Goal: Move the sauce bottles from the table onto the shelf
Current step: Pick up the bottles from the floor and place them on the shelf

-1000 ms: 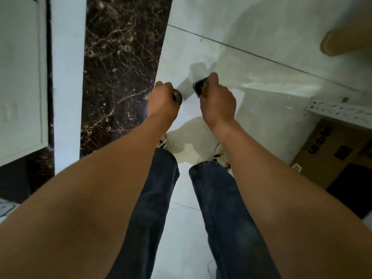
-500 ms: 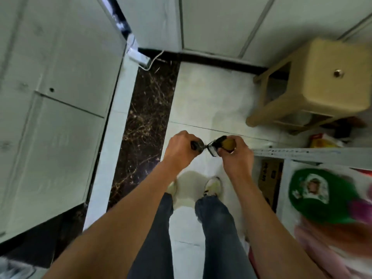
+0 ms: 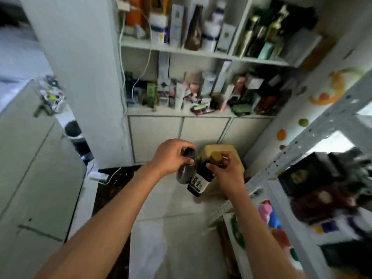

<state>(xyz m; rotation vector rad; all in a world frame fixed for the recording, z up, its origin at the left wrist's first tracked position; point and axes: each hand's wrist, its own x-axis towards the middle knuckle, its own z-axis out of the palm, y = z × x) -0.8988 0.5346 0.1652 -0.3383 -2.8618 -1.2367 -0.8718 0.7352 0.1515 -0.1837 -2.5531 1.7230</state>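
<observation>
Two hands, two bottles — left hand (image 3: 171,156) around a dark bottle (image 3: 186,168), right hand (image 3: 226,174) around a gold-capped bottle (image 3: 201,179).

Dark bottle (image 3: 198,179), white label, gold cap (image 3: 215,157).

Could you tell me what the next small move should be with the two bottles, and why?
Probably carry both toward the metal shelf on the right: the left hand grips a dark bottle, the right hand grips a labelled bottle, and neither is on a shelf yet.
</observation>
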